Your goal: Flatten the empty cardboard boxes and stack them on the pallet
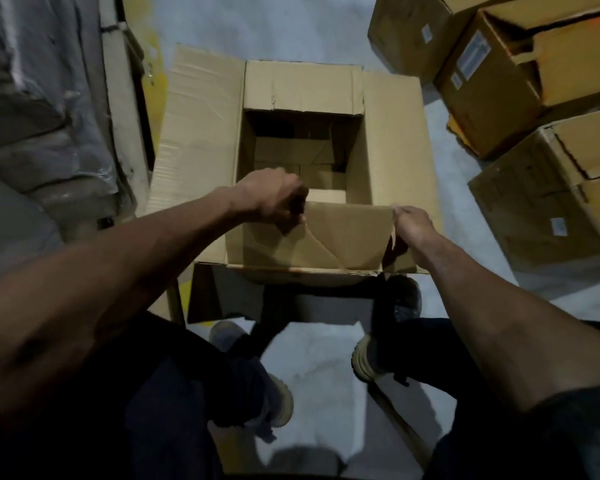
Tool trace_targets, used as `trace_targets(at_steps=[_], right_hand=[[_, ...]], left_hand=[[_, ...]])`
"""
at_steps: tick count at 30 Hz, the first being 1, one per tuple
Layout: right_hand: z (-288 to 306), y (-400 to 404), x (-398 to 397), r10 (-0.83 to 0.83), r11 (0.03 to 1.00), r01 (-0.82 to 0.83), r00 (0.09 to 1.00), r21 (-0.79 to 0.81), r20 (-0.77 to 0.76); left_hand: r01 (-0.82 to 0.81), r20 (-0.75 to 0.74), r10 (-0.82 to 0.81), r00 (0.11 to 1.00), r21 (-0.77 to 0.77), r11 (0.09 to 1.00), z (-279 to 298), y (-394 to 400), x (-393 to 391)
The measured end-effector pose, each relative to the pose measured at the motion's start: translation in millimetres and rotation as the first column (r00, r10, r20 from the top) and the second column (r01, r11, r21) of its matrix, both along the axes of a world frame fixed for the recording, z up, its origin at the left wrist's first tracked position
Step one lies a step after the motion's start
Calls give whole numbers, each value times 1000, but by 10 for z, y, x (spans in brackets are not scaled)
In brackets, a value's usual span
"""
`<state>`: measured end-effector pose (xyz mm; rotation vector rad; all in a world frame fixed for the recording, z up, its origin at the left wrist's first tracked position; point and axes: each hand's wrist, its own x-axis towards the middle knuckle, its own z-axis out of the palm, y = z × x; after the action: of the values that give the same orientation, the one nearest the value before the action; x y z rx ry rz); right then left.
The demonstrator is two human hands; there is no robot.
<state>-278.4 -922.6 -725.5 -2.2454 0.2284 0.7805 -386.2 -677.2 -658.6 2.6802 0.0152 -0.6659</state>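
A large open cardboard box (392,161) stands upright on the floor in front of me, its left, right and far flaps spread out. Its inside is dark and holds nothing I can make out. The near flap (347,237) is creased and tilted up toward me. My left hand (274,199) grips the left corner of that flap, fingers curled over its edge. My right hand (413,226) pinches the flap's right corner. No pallet can be made out.
Three more brown boxes (492,95) with labels sit on the grey floor to the right. Plastic-wrapped goods (39,98) rise on the left beside a yellow floor line. My feet (371,358) stand just behind the box.
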Motion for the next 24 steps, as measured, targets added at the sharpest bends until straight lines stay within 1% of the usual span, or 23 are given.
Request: trace_targets(at_steps=[2, 4, 6, 8, 9, 10, 13, 16, 17, 21, 24], right_hand=[[51, -25, -47, 12, 1000, -12, 1000, 10, -11], [84, -40, -89, 47, 999, -47, 999, -8, -11], [109, -56, -146, 74, 997, -74, 997, -29, -17], [117, -56, -191, 100, 994, -100, 995, -42, -9], [114, -53, -202, 108, 993, -108, 994, -54, -10], [104, -52, -210, 120, 991, -120, 993, -62, -8], [52, -36, -226, 157, 983, -156, 988, -94, -1], [-43, -19, -223, 196, 972, -194, 981, -130, 0], [-76, -12, -225, 208, 968, -207, 978, -140, -3], [-232, 53, -215, 250, 950, -250, 968, -189, -25], [-341, 101, -234, 332, 911, -323, 943, -258, -8]], left_hand=[[79, -32, -79, 996, 14, 997, 157, -86, -123], [127, -96, -127, 987, -1, 992, 273, -187, -226], [108, -151, -117, 982, -64, 992, 328, -280, -307], [19, -211, -51, 976, -152, 988, 292, -359, -372], [-10, -249, -35, 968, -178, 984, 240, -399, -396], [1, -287, -52, 957, -174, 985, 167, -442, -416], [59, -363, -91, 927, -98, 993, -153, -560, -471], [62, -435, -95, 895, -90, 994, -522, -661, -529], [55, -433, -78, 898, -65, 996, -645, -694, -558], [-85, -357, 105, 928, 70, 994, -957, -786, -599], [-123, -308, 159, 938, 133, 984, -1044, -812, -571]])
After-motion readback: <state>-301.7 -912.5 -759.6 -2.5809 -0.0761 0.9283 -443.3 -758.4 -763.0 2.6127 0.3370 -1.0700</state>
